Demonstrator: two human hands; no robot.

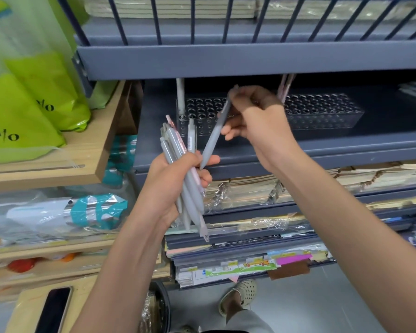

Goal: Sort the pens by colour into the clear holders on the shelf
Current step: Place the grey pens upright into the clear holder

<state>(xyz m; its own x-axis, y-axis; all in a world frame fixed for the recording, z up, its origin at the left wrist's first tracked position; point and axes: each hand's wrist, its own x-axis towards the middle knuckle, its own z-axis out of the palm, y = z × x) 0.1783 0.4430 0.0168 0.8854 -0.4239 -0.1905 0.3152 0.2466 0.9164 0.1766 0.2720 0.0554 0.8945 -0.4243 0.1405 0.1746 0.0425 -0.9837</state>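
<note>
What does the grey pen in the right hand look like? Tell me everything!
The grey pen is slim, plain and matte, likely plastic, narrowing to a point at its lower end. The right hand pinches it near the top, so the upper end is partly hidden and blurred. It slants, tip down and to the left, in front of the clear holder. Its tip sits right by the left hand, which grips the other pens; whether they touch is unclear.
</note>
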